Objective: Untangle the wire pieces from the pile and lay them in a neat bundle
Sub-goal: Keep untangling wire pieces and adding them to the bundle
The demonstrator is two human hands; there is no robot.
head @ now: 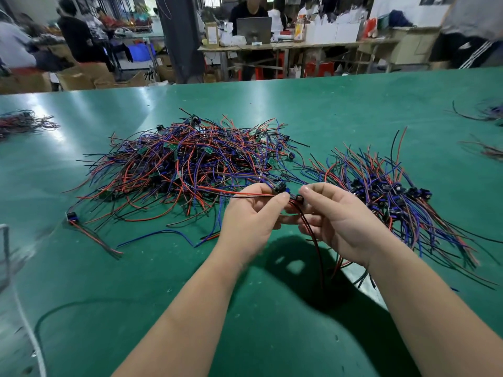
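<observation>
A big tangled pile [190, 164] of red, blue and black wire pieces with small black connectors lies in the middle of the green table. To its right sits a sorted bundle [394, 197], connectors grouped together and wire ends fanned out. My left hand [253, 216] pinches a wire piece by its black connector [279, 187], its red wire trailing left into the pile. My right hand [337, 219] grips another wire piece at its connector [298, 198], with red and black wires hanging down from the fist. Both hands hover close together just in front of the pile.
A single wire piece [89, 232] lies apart at the left, with a loose blue wire [155, 236] near it. Smaller wire heaps sit at the far left [24, 123] and far right [487, 112]. The green table [163, 308] stretches towards me. People work at benches behind.
</observation>
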